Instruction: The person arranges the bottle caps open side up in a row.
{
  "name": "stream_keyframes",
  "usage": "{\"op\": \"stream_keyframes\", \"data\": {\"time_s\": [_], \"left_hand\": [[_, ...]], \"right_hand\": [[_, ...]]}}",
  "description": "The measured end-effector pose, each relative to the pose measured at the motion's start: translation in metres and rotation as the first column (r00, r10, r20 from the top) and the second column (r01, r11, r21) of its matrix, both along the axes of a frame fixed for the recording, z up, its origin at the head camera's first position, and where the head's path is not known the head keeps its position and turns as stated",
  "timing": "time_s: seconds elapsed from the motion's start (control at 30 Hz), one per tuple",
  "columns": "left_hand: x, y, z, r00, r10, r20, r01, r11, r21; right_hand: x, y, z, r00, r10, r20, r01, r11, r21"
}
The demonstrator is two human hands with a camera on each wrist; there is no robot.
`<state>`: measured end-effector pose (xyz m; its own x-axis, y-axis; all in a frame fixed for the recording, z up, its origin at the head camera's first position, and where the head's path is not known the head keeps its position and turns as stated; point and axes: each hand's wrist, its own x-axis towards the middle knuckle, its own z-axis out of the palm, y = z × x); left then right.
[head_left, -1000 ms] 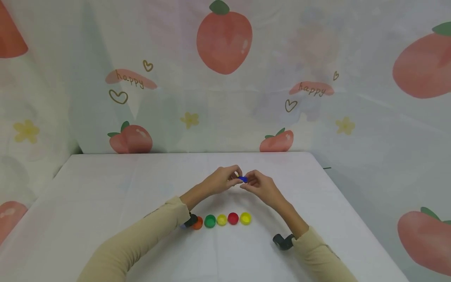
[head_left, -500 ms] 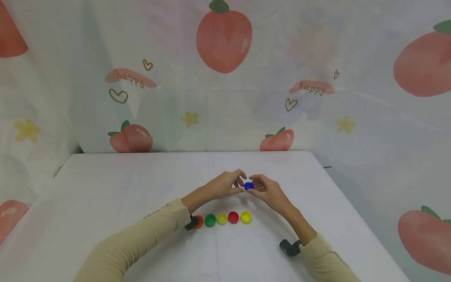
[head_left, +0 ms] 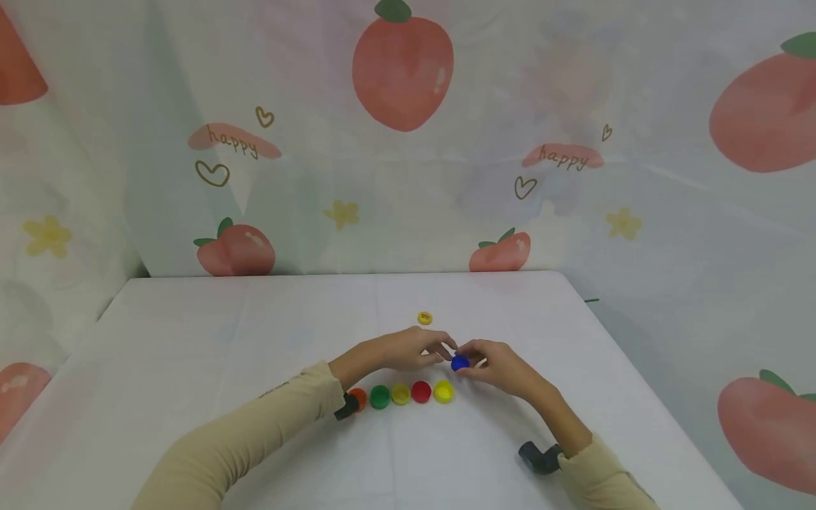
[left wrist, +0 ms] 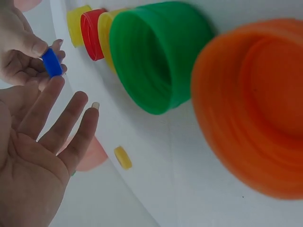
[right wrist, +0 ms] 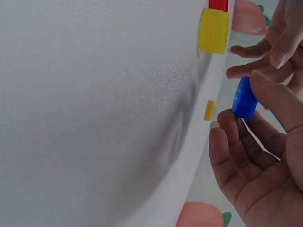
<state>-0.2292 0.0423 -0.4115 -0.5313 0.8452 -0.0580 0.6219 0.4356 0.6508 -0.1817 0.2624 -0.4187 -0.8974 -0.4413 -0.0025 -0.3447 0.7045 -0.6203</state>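
A blue bottle cap (head_left: 460,363) is pinched between the thumb and fingers of my right hand (head_left: 500,365), above the table. My left hand (head_left: 408,348) reaches in from the other side, its fingers stretched out; in the left wrist view a fingertip (left wrist: 57,82) lies right at the edge of the blue cap. In front of both hands runs a row of caps: orange (head_left: 360,399), green (head_left: 380,397), yellow (head_left: 401,394), red (head_left: 421,392) and a brighter yellow cap (head_left: 443,391). The left wrist camera partly covers the orange one.
Beyond the left hand, a small yellow cap (head_left: 425,318) with dark print lies alone on the white tablecloth (head_left: 287,312). Black wrist cameras jut from both sleeves, the right one (head_left: 538,457) low over the table. A fruit-patterned curtain (head_left: 408,198) hangs behind.
Both hands have come nearer and slightly right, the blue cap moving with the right hand. The left fingers have straightened, and the lone yellow cap behind them is now uncovered.
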Motion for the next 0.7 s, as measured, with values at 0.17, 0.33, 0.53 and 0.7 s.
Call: {"op": "stream_keyframes", "data": {"time_s": [0.17, 0.33, 0.53, 0.7], "left_hand": [[0.0022, 0.0029, -0.0007, 0.998, -0.058, 0.002, 0.058, 0.998, -0.019], [0.0013, 0.0021, -0.0001, 0.997, -0.081, 0.002, 0.081, 0.996, -0.035], [-0.0016, -0.0015, -0.0035, 0.999, -0.022, 0.024, 0.023, 0.997, -0.071], [-0.0044, -0.0036, -0.0043, 0.995, 0.093, 0.047, -0.087, 0.990, -0.110]], "right_hand": [[0.0042, 0.0031, 0.0009, 0.999, 0.030, 0.022, -0.031, 0.998, 0.048], [0.0071, 0.0016, 0.0002, 0.997, 0.037, 0.062, -0.043, 0.994, 0.100], [0.0091, -0.0021, -0.0027, 0.992, 0.033, 0.122, -0.050, 0.989, 0.136], [0.0103, -0.0013, -0.0035, 0.987, 0.062, 0.146, -0.083, 0.987, 0.141]]}}
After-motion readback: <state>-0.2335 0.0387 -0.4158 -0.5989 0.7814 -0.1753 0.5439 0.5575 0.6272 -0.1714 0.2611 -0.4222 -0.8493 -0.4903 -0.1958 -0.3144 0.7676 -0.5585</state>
